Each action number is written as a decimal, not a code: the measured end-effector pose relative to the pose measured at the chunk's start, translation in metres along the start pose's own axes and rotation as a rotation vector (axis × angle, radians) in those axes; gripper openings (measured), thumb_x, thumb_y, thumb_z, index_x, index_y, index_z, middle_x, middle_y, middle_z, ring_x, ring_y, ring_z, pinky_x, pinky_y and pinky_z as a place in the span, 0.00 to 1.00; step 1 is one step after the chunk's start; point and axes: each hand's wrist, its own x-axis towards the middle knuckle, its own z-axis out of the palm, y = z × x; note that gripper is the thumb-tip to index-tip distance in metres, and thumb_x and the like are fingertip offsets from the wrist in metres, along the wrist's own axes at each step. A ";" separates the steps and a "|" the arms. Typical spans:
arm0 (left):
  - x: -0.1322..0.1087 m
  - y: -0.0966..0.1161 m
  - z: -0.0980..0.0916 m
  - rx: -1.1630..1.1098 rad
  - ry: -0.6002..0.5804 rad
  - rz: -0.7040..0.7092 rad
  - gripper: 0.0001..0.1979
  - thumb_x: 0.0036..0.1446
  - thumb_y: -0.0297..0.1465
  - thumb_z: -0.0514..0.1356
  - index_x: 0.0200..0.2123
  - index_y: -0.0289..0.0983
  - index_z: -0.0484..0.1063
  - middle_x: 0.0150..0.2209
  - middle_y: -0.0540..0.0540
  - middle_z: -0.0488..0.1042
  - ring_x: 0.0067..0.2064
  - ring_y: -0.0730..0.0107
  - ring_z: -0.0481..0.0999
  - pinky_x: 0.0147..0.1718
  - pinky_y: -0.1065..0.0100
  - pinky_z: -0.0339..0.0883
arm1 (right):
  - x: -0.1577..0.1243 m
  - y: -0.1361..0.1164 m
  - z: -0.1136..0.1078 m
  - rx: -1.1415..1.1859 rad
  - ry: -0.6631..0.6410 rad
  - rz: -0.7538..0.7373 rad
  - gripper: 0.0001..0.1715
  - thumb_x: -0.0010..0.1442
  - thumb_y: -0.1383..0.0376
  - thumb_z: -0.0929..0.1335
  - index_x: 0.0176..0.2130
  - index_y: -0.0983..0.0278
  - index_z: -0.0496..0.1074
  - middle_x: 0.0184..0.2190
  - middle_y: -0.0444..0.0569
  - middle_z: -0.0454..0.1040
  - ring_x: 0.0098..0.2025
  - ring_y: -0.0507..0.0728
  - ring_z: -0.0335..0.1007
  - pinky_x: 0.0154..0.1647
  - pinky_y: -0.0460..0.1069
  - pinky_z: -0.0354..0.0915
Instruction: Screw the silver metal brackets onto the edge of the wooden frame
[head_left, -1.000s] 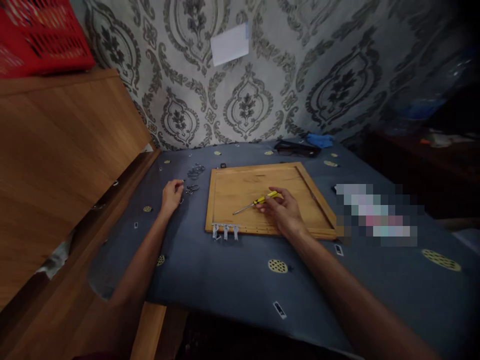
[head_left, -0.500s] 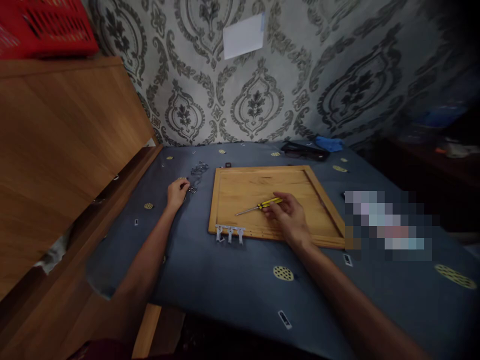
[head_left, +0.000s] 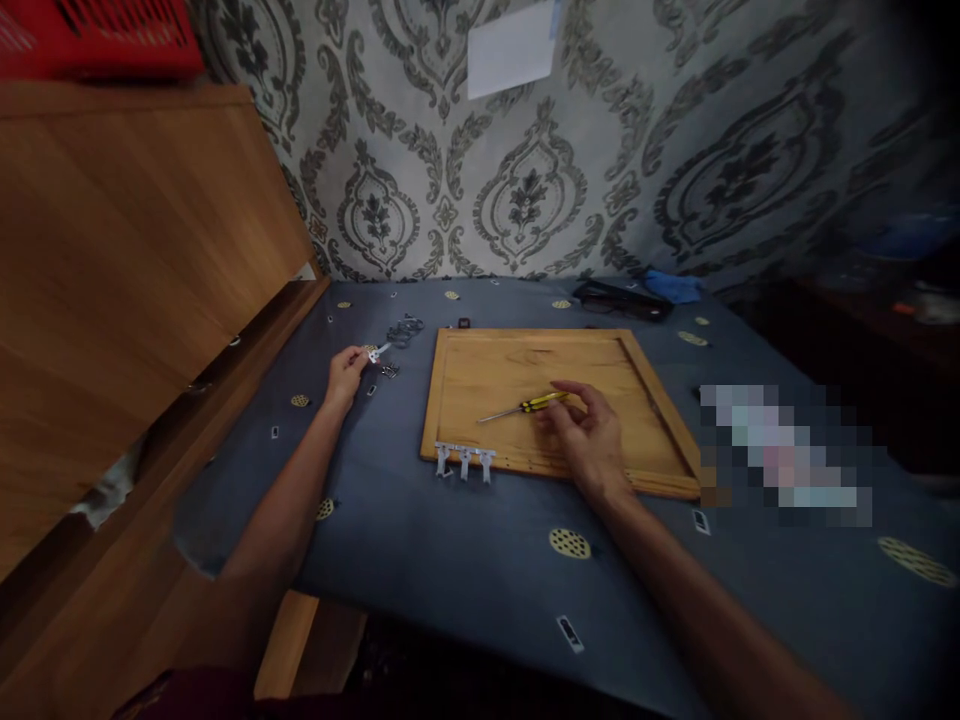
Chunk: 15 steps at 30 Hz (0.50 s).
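Observation:
A framed wooden panel (head_left: 525, 440) lies flat on a dark blue patterned cloth (head_left: 450, 540). My right hand (head_left: 589, 435) rests on the panel, fingers closed on the handle of a yellow and black screwdriver (head_left: 525, 406) whose tip points left. Three small metal hooks (head_left: 465, 462) are lined up at the panel's front left edge. My left hand (head_left: 345, 372) is to the panel's left, pinching a small white metal hook (head_left: 379, 351) lifted off the cloth. A pile of more metal hardware (head_left: 403, 332) lies just beyond it.
A wooden cabinet (head_left: 135, 260) stands along the left, with a red crate (head_left: 97, 35) on top. Patterned wallpaper with a white paper (head_left: 512, 47) is behind. Black glasses (head_left: 622, 300) and a blue cloth (head_left: 673, 287) lie at the back; a blurred patch (head_left: 784, 455) lies right.
My left hand reached into the small hardware and now holds a white metal hook up off the cloth. My right hand stays on the screwdriver; the view has tilted slightly.

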 end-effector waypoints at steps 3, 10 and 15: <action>-0.001 0.002 0.000 -0.024 0.011 -0.006 0.20 0.70 0.39 0.64 0.59 0.36 0.72 0.58 0.39 0.75 0.54 0.57 0.79 0.52 0.51 0.78 | -0.002 -0.005 0.001 0.009 0.026 0.025 0.20 0.53 0.54 0.74 0.44 0.59 0.73 0.26 0.44 0.76 0.26 0.58 0.75 0.24 0.52 0.69; -0.005 0.007 0.001 -0.015 0.071 0.001 0.19 0.70 0.40 0.63 0.57 0.35 0.73 0.55 0.40 0.76 0.52 0.59 0.79 0.51 0.53 0.78 | -0.006 -0.017 0.007 0.061 0.021 0.019 0.19 0.53 0.51 0.72 0.39 0.61 0.73 0.27 0.43 0.75 0.22 0.52 0.68 0.21 0.48 0.65; -0.010 0.016 0.005 -0.010 0.110 0.060 0.12 0.69 0.39 0.62 0.40 0.35 0.75 0.38 0.48 0.77 0.40 0.67 0.78 0.42 0.64 0.74 | -0.005 -0.017 0.010 0.093 0.011 0.007 0.22 0.55 0.48 0.72 0.40 0.61 0.71 0.30 0.43 0.75 0.22 0.50 0.67 0.18 0.46 0.61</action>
